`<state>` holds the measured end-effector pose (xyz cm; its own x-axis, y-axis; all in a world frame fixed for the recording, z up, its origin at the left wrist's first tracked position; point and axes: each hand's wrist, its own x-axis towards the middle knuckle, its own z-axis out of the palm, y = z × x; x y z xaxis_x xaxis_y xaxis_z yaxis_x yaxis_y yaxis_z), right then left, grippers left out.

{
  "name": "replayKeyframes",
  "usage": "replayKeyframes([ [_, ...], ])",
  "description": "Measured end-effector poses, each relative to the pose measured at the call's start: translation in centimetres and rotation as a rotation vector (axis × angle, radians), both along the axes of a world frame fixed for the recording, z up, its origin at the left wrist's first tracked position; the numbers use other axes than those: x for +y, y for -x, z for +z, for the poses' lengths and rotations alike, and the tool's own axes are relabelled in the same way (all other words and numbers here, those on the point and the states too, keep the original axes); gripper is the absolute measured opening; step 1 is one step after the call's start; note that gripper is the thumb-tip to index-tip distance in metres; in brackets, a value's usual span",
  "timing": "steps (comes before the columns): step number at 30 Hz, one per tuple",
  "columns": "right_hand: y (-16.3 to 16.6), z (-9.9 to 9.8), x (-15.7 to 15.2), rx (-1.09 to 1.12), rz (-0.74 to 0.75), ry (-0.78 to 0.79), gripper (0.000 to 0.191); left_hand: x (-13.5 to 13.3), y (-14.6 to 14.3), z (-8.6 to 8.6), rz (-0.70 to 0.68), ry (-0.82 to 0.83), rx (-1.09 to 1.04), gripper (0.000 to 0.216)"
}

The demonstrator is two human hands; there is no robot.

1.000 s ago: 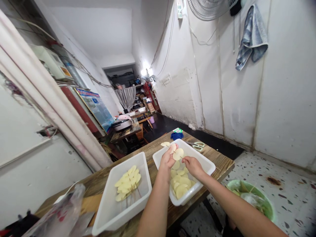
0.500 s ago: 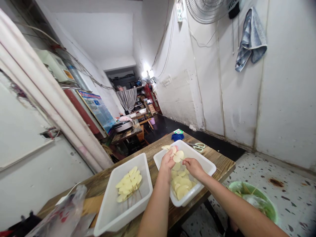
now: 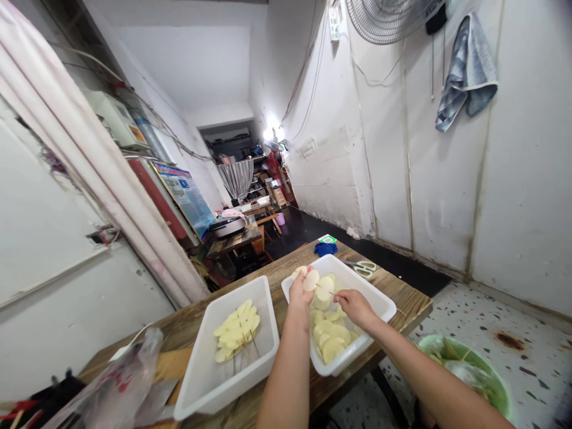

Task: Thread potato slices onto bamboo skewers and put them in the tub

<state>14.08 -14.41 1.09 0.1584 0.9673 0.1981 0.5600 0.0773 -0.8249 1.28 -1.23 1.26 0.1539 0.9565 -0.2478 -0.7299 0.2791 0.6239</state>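
Above the right white tub [image 3: 384, 301], my left hand [image 3: 302, 291] is closed on pale potato slices [image 3: 311, 280] threaded on a thin wooden skewer [image 3: 330, 292]. My right hand [image 3: 355, 305] pinches the skewer's near end, to the right of the slices. Below both hands, loose potato slices [image 3: 331, 333] lie in the tub, apparently in water. In the left white tub [image 3: 196, 381], several finished-looking skewers of potato slices [image 3: 239, 328] lie in a pile, their bare sticks pointing toward me.
Scissors [image 3: 365, 269] and a blue cloth-like item [image 3: 325, 248] lie beyond the right tub on the wooden table [image 3: 404, 286]. A plastic bag [image 3: 120, 381] lies at the table's left. A green bin [image 3: 500, 387] stands on the floor at right.
The potato slices on the skewer sit slightly differently, spread along the stick near my left hand. Both hands stay over the right tub, and the whole view has shifted slightly.
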Motion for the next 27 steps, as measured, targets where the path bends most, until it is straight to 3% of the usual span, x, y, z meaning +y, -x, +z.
replayKeyframes([
  [6,0.0,-0.1,-0.1,0.009,-0.009,0.007,0.031,0.3,0.2,-0.2,0.025,-0.066,0.056,0.019],
  [11,0.0,-0.1,-0.1,0.009,-0.015,0.035,0.032,-0.2,0.3,0.7,0.047,-0.091,-0.024,0.024],
  [16,-0.2,-0.4,0.0,0.046,-0.005,-0.049,0.034,-1.2,0.7,1.3,-0.026,-0.025,-0.155,0.057],
  [18,-0.4,-0.7,0.0,0.060,-0.009,-0.084,0.035,-1.4,0.5,1.3,-0.062,0.026,-0.154,0.061],
  [23,-0.9,-1.4,0.5,0.041,0.013,-0.083,0.037,-1.4,-0.7,1.7,-0.085,-0.005,-0.202,0.041],
  [27,-1.1,-1.4,0.7,0.063,0.019,-0.055,0.038,-1.3,-1.5,2.1,0.078,-0.023,-0.227,0.019],
])
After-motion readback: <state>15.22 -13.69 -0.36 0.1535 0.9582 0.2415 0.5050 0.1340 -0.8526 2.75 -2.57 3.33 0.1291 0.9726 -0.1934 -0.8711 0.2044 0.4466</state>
